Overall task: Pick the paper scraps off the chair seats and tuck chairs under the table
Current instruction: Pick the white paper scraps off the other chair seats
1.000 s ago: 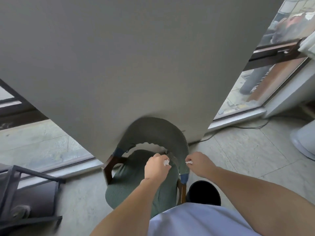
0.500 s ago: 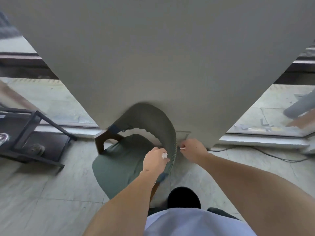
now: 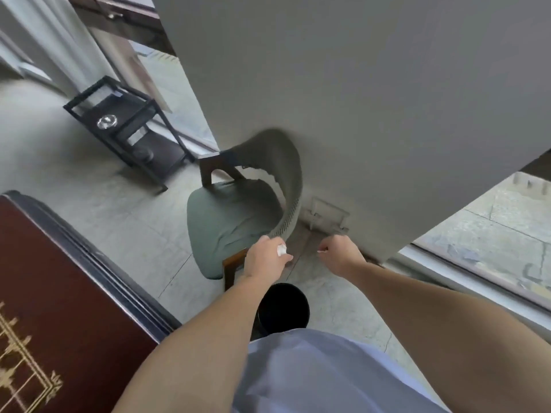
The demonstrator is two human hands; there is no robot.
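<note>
A green upholstered chair [image 3: 229,222] with a curved backrest [image 3: 286,171] and dark wooden legs stands against a grey wall pillar; no scrap shows on its seat. My left hand [image 3: 265,260] grips a crumpled white paper scrap [image 3: 281,250], with its fingers at the near end of the backrest. To the right, my right hand [image 3: 340,253] is apart from the chair, fingers curled, pinching a small white scrap [image 3: 322,251]. The dark red table [image 3: 59,293] with gold inlay fills the lower left.
A black round bin [image 3: 283,305] stands on the floor just below my hands. At the back left is a black metal side stand [image 3: 128,123] with a glass ashtray [image 3: 106,121]. The grey pillar [image 3: 387,99] rises behind the chair, with floor-level windows on both sides.
My right hand has come off the backrest and now hangs beside the chair. The chair has turned and the view has swung left, bringing the red table into sight.
</note>
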